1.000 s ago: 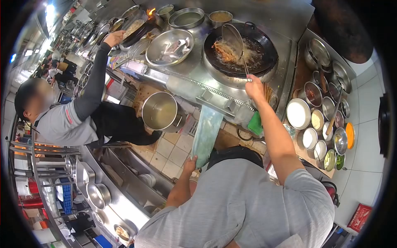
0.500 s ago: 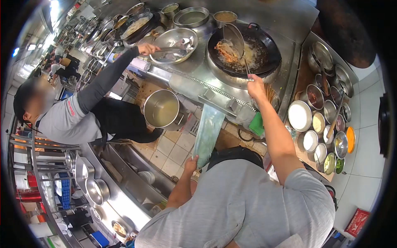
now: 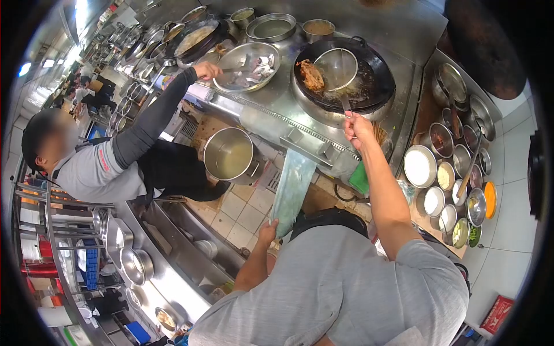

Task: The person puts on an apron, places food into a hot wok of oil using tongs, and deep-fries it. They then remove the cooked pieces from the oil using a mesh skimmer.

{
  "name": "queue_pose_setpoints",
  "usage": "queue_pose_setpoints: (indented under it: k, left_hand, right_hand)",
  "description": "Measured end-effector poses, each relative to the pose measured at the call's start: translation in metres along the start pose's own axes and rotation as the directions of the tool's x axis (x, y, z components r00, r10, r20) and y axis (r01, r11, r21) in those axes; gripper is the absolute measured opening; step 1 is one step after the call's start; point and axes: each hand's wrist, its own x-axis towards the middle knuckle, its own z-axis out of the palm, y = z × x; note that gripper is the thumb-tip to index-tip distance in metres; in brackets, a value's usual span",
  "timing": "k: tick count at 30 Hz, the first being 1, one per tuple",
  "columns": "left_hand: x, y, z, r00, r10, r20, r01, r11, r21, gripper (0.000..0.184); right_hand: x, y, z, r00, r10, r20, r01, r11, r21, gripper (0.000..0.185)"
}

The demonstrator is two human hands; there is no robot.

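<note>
My right hand (image 3: 359,130) is closed round the handle of a round strainer (image 3: 337,69). The strainer's mesh bowl is inside the black wok (image 3: 378,75) on the stove. Beside the mesh, on its left, a browned fried piece of food (image 3: 311,76) rests above the dark oil. Low in front of my body, my left hand (image 3: 268,232) is closed on the edge of a pale green cloth (image 3: 294,179), which hangs from the stove's front edge.
At left, a co-worker's hand (image 3: 206,71) holds a utensil over a metal bowl (image 3: 234,56) with silvery pieces. A large pot (image 3: 229,154) stands below the stove front. Bowls of ingredients, including one of white powder (image 3: 420,166), crowd the right counter. A steel counter (image 3: 167,271) runs behind at left.
The strainer has turned and moved right, so its mesh now faces up. The browned food shows more clearly at the wok's left side. My left hand stays on the cloth.
</note>
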Motion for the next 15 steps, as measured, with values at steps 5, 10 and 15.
queue_pose_setpoints:
  k: [5,10,15]
  left_hand:
    - [-0.01,0.016,-0.002,0.997,-0.081,-0.015,0.081,0.997,0.004,0.051]
    - [0.001,0.002,-0.005,0.995,-0.095,-0.01,0.096,0.995,0.04,0.052]
    - [0.011,-0.007,-0.007,0.994,-0.105,-0.008,0.105,0.989,0.1,0.052]
  right_hand:
    - [0.011,0.008,-0.009,0.998,0.057,0.026,-0.06,0.989,0.133,0.024]
    - [0.002,0.003,-0.02,0.986,0.116,0.115,-0.14,0.964,0.224,0.018]
    - [0.015,0.006,-0.006,0.993,0.093,0.074,-0.109,0.956,0.271,0.021]
